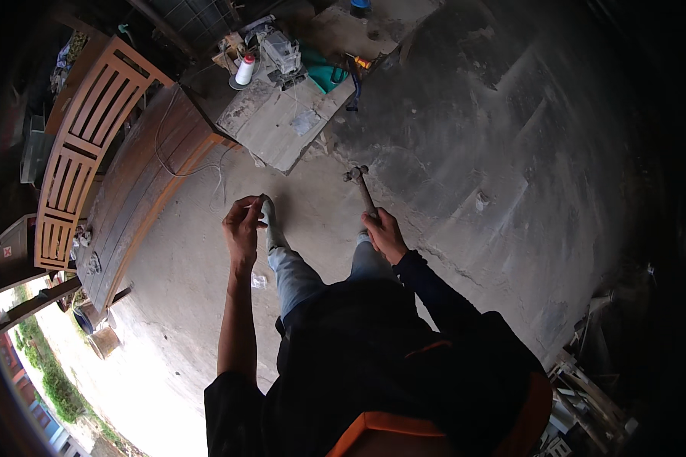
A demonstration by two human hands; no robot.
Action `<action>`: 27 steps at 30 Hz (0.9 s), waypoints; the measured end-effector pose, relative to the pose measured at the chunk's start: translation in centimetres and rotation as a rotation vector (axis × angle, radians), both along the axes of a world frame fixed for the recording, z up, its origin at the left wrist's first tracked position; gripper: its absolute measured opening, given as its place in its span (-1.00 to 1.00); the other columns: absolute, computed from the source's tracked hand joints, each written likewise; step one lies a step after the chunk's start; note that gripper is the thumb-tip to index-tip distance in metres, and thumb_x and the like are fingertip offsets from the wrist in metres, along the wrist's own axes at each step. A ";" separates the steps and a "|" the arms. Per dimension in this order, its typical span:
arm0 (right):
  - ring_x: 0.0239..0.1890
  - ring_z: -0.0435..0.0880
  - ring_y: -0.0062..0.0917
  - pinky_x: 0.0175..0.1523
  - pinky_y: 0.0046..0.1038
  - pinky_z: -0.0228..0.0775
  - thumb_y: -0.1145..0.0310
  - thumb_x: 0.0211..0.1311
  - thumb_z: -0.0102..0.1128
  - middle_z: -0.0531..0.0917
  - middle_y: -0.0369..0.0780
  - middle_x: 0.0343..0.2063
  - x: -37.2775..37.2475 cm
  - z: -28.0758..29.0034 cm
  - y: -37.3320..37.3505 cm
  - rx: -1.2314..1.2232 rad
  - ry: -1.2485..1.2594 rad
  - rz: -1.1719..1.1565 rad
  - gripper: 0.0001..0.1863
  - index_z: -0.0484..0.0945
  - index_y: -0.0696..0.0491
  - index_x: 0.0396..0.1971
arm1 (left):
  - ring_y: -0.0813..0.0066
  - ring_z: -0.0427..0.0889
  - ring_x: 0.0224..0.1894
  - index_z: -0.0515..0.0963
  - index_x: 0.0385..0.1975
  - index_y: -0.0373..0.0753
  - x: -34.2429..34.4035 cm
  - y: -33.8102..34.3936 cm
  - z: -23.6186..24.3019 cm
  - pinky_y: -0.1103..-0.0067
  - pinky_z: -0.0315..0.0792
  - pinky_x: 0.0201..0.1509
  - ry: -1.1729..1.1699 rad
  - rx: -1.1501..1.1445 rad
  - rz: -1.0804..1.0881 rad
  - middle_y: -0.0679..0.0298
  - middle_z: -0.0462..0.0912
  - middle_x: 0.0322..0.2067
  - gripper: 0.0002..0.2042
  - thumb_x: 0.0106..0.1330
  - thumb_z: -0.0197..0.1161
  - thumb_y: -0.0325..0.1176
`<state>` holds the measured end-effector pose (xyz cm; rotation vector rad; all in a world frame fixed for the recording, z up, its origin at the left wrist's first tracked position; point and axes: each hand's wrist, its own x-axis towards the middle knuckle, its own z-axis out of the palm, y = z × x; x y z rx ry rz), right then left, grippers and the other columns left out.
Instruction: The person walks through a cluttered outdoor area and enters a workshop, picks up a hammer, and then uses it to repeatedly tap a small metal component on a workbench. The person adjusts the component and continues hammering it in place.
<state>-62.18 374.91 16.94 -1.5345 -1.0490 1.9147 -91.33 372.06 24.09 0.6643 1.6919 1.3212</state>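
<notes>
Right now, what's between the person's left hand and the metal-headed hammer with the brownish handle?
Head view: the pale left shoe, beside the left hand in the picture, then grey concrete floor across to the hammer.

Tally: left grip (pixel 244 227) plus right grip (pixel 386 234) = 2. Hammer (pixel 368 196): 1. Trouser legs (pixel 295 278): 2. Counter (pixel 274 145): 1. Its load, big items: machine (pixel 283 59), 1; thread cone (pixel 245 71), 1; green cloth (pixel 325 76), 1; plastic piece (pixel 306 122), 1. Yellow-handled tool (pixel 360 62): 1. Blue container (pixel 360 5), top edge: 1. Bench (pixel 149 148): 1, with 1 slatted backrest (pixel 89 146). Slats: more than ten, exact number not readable. Pale floor scraps: 2 clear ones, left scrap (pixel 259 282) and right scrap (pixel 482 200). Offcuts (pixel 587 400), lower right: several, too dark and tangled to count. Smaller bits around the machine: same, can't get a number.
</notes>
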 end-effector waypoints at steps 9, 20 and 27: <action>-0.82 0.25 -0.74 -0.74 -0.58 0.06 0.22 0.27 0.12 0.37 -0.37 -0.74 -19.8 -10.4 5.6 -0.159 -0.051 -0.097 -0.76 0.38 0.07 -0.43 | 0.64 0.49 -0.37 0.64 -0.38 -0.20 -17.0 22.5 -12.9 0.66 0.40 -0.27 0.373 0.284 -0.509 0.33 0.61 -0.38 -0.95 0.19 0.28 -0.45; -0.61 0.51 -0.33 -0.46 -0.34 0.29 0.27 0.21 0.16 0.52 -0.05 -0.63 -27.8 -25.5 14.5 0.467 -0.288 0.014 -0.72 0.37 0.18 -0.43 | 0.45 0.55 -0.26 0.65 -0.32 -0.23 -18.3 39.3 -21.2 0.56 0.41 -0.10 0.596 0.516 -0.983 0.26 0.64 -0.37 -0.86 0.11 0.32 -0.49; -0.63 0.44 -0.36 -0.45 -0.36 0.24 0.28 0.23 0.17 0.45 -0.10 -0.65 -28.5 -29.3 16.4 0.616 -0.162 0.003 -0.73 0.37 0.19 -0.42 | 0.56 0.53 -0.28 0.62 -0.26 -0.25 -17.4 39.9 -22.6 0.65 0.40 -0.11 0.596 0.575 -0.966 0.30 0.59 -0.36 -0.83 0.13 0.30 -0.56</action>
